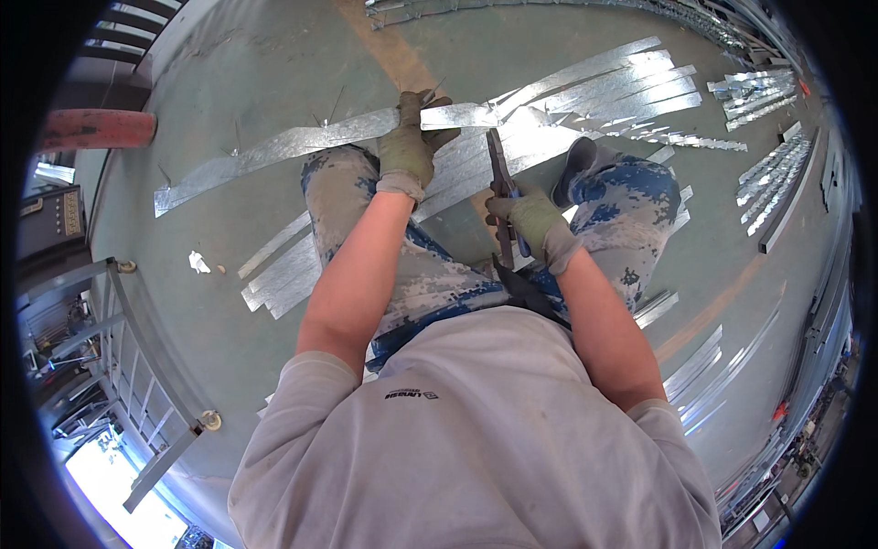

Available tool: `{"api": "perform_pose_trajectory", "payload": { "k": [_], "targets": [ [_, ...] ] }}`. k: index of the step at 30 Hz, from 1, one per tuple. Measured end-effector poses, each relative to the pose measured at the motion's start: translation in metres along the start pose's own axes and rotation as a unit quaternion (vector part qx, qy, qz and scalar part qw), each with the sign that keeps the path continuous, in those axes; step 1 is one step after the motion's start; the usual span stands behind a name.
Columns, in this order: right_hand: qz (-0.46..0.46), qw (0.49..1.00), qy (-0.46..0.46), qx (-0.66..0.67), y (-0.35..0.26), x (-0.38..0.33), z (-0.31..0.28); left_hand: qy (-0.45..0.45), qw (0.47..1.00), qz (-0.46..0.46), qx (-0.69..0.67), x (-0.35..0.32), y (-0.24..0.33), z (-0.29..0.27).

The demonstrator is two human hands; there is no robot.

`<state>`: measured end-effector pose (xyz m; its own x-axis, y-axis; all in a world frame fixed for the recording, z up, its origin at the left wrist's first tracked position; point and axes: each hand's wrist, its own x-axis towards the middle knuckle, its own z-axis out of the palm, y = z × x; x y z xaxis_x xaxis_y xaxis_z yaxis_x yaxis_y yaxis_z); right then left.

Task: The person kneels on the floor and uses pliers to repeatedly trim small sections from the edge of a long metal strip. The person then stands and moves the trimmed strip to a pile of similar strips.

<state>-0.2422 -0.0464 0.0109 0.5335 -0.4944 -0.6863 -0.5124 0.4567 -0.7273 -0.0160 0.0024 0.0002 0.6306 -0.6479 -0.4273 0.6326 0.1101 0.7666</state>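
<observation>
My left hand [406, 151], in a green work glove, is closed around a long, shiny sheet-metal strip [302, 139]. The strip runs across in front of my knees, raised at my grip. Thin pin-like spikes stand up from it in several spots. My gloved right hand [535, 220] is closed on a dark, long-nosed plier-like tool [498, 160] with blue on its handles; its exact kind is unclear. The tool's tip points away from me, close below the strip's right part. Under my hands lies a layer of flat metal strips [462, 176], partly hidden by my legs.
More metal strips fan out at the far right [631, 82], with bundles [773, 178] along the right side. A red cylindrical object [101, 128] is at the left. Below it stands a grey wheeled frame [151, 339]. White scraps [198, 263] lie on the green floor.
</observation>
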Motion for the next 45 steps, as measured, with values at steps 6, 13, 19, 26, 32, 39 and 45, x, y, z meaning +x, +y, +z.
{"api": "perform_pose_trajectory", "payload": {
  "k": [6,13,19,26,32,39,45],
  "targets": [
    [0.034,0.997,-0.053,0.039,0.005,0.018,-0.003,-0.003,1.000,0.002,0.000,0.001,0.000,-0.001],
    [0.033,0.995,-0.054,0.079,0.002,0.019,0.001,0.002,1.000,-0.003,-0.016,0.003,0.000,0.000],
    [0.023,0.996,-0.049,0.073,0.001,0.016,0.004,-0.003,1.000,-0.003,-0.007,0.005,-0.001,-0.004],
    [0.013,0.978,-0.073,0.197,-0.008,-0.001,0.015,-0.017,1.000,0.013,-0.006,0.003,-0.002,-0.005],
    [0.031,0.993,-0.007,0.111,-0.010,0.003,0.027,0.006,1.000,0.006,-0.020,0.003,-0.001,0.000],
    [0.042,0.993,0.091,-0.056,-0.009,0.009,0.038,-0.023,0.999,0.015,-0.016,0.000,-0.002,-0.005],
    [-0.012,0.879,0.225,-0.421,-0.007,0.008,0.037,-0.026,1.000,-0.001,0.005,0.005,-0.015,-0.002]
  ]
}}
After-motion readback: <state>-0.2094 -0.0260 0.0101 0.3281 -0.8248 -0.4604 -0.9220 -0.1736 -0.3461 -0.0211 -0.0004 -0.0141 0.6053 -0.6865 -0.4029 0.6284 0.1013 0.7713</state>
